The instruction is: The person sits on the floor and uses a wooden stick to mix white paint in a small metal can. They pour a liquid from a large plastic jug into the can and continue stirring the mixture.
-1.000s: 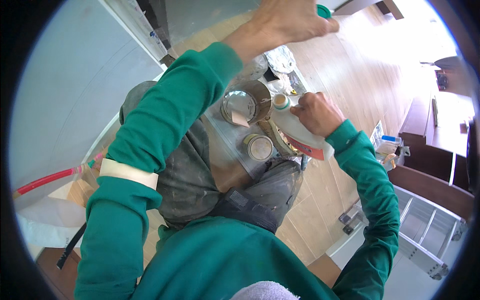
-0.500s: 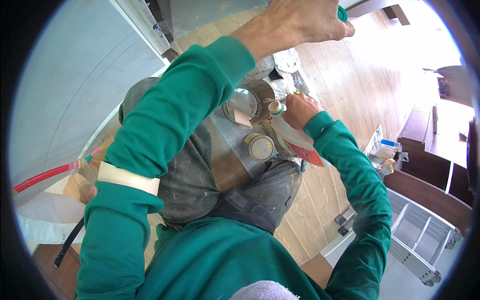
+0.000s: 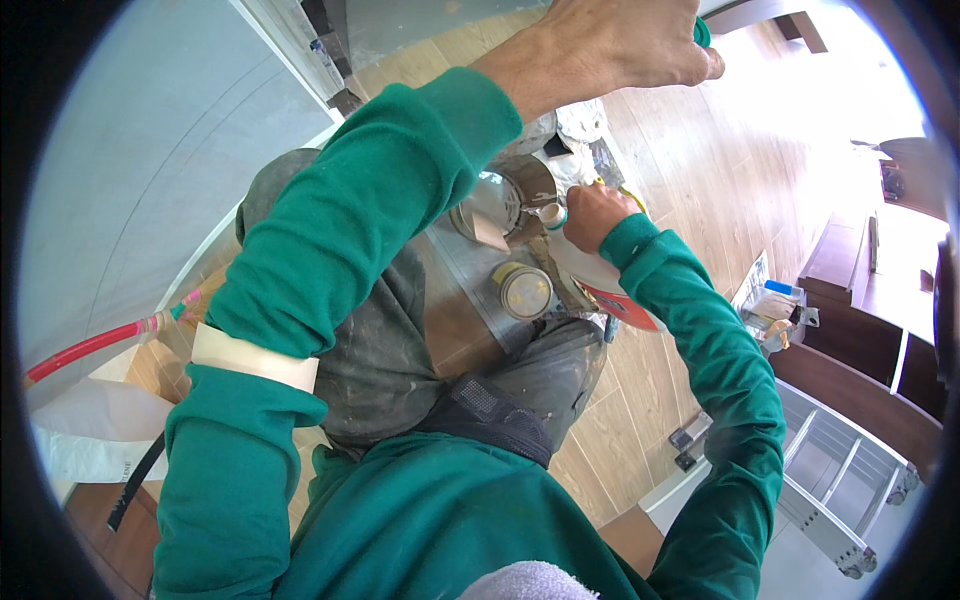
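Right hand [image 3: 597, 216] and jug [image 3: 584, 264] nearer bucket [image 3: 536, 184]

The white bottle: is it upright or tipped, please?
Tipped: the white bottle leans over, its neck pointing toward the bucket rather than straight up.

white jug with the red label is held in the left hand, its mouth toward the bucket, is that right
The hand is wrong: it is not the left hand. The head view shows the right hand holding the white jug with the red label, its mouth toward the bucket.
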### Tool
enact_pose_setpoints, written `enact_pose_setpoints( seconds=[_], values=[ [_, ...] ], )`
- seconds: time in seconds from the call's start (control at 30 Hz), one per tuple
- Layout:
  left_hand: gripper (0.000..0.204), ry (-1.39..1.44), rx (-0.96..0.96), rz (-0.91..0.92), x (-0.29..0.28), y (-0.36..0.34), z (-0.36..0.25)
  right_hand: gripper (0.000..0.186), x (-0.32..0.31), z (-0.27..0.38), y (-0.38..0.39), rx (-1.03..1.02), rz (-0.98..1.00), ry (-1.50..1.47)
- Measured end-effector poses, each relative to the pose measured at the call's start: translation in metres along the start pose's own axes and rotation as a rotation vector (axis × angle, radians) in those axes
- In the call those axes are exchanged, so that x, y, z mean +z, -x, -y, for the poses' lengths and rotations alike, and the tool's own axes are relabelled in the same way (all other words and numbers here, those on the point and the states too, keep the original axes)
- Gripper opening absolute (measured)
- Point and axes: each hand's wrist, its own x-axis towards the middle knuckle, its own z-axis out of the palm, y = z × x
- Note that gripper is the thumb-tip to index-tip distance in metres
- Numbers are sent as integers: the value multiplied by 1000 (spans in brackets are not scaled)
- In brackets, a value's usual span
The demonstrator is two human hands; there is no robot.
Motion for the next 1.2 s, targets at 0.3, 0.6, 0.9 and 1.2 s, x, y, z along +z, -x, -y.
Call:
enact_pose_setpoints(
  seconds=[0.3,0.6,0.9,1.2],
  values=[
    [33,-22,14,21,4,-2,0,30,3,2,-6,-52,4,17],
    [34,-22,42,-31,8,2,-1,30,8,0,-10,-58,-21,-14],
    [34,-29,-2,51,9,-3,-2,30,7,-1,-11,-85,-30,4],
    [33,41,-46,122,4,-1,-8,31,4,-4,-3,-67,-72,-42]
  ],
)
